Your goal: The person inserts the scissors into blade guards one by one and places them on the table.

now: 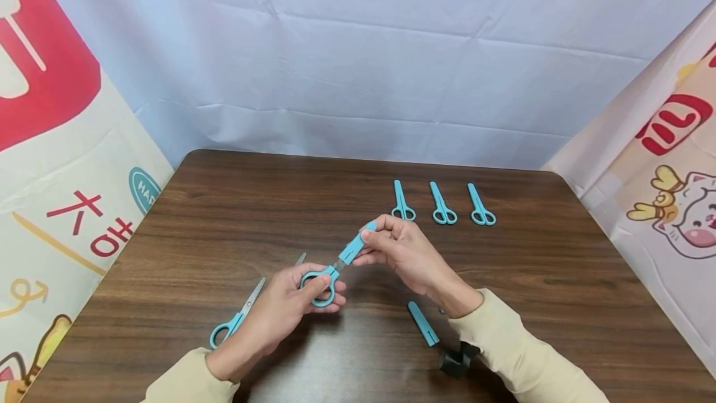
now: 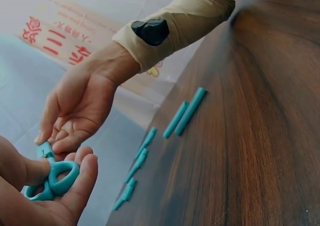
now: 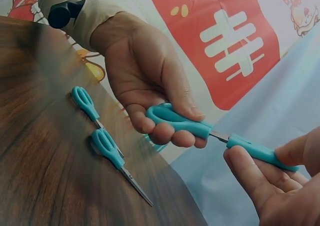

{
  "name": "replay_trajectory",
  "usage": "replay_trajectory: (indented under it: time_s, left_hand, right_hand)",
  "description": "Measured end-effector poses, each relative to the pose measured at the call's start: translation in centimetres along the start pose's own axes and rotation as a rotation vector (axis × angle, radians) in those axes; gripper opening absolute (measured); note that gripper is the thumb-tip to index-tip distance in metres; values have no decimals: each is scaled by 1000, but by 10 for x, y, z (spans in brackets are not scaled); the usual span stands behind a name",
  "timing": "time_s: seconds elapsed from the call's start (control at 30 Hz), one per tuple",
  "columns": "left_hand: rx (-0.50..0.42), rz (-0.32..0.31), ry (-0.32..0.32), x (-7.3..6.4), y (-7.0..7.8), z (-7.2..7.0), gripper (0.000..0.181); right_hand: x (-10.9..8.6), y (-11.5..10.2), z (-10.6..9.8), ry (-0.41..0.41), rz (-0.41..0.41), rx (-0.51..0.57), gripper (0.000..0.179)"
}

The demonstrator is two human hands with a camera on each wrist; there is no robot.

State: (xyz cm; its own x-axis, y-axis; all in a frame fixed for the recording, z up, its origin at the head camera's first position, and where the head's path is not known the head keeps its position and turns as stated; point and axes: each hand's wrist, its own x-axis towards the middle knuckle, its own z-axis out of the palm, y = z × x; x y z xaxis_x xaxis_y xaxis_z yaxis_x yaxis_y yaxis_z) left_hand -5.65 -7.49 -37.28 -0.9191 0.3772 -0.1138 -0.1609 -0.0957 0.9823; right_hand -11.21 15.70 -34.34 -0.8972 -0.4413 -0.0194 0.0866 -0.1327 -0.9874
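My left hand (image 1: 285,300) grips a pair of scissors (image 3: 175,120) by its light-blue handle loops, thumb on top. My right hand (image 1: 405,254) pinches a light-blue blade cover (image 1: 353,246) between thumb and fingers. The cover sits over most of the blades, and a short strip of bare metal (image 3: 219,136) shows between it and the handles. Under and beside my left forearm lie two uncovered scissors (image 3: 107,148), partly hidden in the head view. Near my right forearm lie two loose covers (image 2: 191,111), one of them almost wholly hidden by the arm in the head view.
Three covered scissors (image 1: 439,203) lie in a row toward the back right of the dark wooden table (image 1: 252,204). A pale cloth (image 1: 363,79) hangs behind the table, with printed cloths at both sides. A black device (image 1: 455,359) is strapped at the right wrist.
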Motion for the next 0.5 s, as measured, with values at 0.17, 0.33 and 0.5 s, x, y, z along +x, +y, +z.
replay_trajectory:
  time_s: [0.17, 0.33, 0.5]
  left_hand:
    - [-7, -2, -33, 2, 2, 0, 26]
    - [-15, -12, -40, 2, 2, 0, 28]
    - [-35, -18, -51, 1, 0, 1, 32]
  right_hand:
    - [-1, 3, 2, -15, 0, 13, 10]
    - [-3, 7, 6, 11, 0, 5, 10]
    - [-2, 9, 7, 1, 23, -6, 8]
